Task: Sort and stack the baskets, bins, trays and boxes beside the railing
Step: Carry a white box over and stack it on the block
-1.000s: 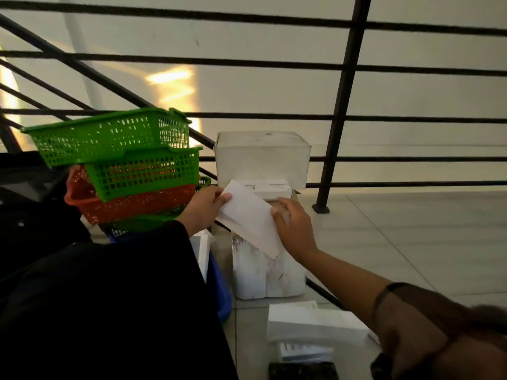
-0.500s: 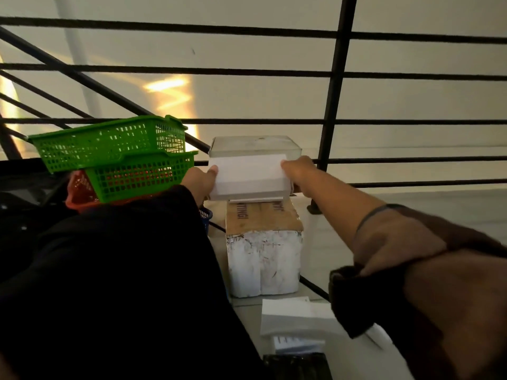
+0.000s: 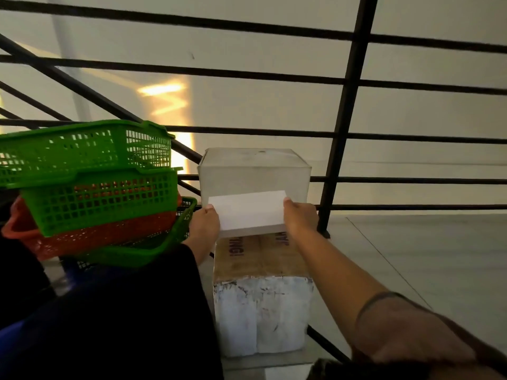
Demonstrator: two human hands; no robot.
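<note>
Above the taped box (image 3: 262,292), w/ my left hand (image 3: 204,224) & right hand (image 3: 300,219) I'm gripping the white box (image 3: 248,212) by its ends, in front of the clear bin (image 3: 253,172).

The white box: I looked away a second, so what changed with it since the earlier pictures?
Both hands, left and right, lifted the white box from its tilt low over the taped carton up and level against the clear bin. Grip unchanged; basket stack stayed.

Support: pale tiled floor (image 3: 411,270) beside black railing (image 3: 345,133). Directly on it: taped white carton (image 3: 260,311), standing upright. Basket stack's (image 3: 96,193) base hidden; contact with floor undetermined.
</note>
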